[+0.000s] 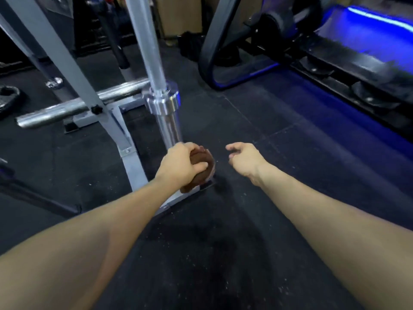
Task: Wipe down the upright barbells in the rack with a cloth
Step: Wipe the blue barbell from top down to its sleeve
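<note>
A silver barbell (pixel 154 63) stands upright in the grey rack (pixel 73 70), its thick sleeve running down to the rack's foot. My left hand (pixel 178 163) grips a brown cloth (pixel 201 168) wrapped around the very bottom of that sleeve, just above the floor. My right hand (pixel 244 158) hovers a short way to the right, fingers loosely curled and holding nothing. The sleeve's lower end is hidden behind the left hand and the cloth.
A second chrome bar (pixel 85 104) lies horizontally across the rack's base at left. A black curved machine frame (pixel 210 52) and a blue-lit bench (pixel 362 41) stand at right. Black rubber floor (pixel 257 220) spreads in front. A weight plate (pixel 9 95) lies far left.
</note>
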`<state>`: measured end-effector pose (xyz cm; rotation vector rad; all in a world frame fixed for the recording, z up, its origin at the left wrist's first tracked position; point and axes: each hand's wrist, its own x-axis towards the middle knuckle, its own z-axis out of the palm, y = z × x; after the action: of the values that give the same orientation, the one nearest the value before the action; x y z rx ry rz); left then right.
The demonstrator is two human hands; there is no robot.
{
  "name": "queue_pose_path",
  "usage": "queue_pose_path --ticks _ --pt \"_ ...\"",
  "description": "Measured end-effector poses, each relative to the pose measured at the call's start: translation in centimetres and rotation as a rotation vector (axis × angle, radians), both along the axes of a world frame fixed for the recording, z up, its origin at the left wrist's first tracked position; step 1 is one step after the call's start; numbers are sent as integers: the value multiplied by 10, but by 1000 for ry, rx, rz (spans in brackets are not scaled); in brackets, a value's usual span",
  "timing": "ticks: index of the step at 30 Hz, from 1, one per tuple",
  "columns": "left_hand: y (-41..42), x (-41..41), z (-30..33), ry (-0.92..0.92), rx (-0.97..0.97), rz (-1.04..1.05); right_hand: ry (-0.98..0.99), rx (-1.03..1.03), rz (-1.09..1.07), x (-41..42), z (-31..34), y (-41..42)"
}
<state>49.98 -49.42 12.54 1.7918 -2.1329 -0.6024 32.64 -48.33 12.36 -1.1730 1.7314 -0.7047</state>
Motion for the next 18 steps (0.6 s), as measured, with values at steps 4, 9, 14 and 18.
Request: queue_pose_path --ticks 4,9,14,18 --pt "19 -33 95 18 104 -22 34 69 -39 -41 101 23" --pt "24 -86 250 85 134 -105 50 44 -81 -89 266 33" --pt "3 -141 424 174 124 -102 71 -55 -79 -138 427 10" --pt "-24 -173 533 299 42 -64 163 -203 -57 -170 538 -20"
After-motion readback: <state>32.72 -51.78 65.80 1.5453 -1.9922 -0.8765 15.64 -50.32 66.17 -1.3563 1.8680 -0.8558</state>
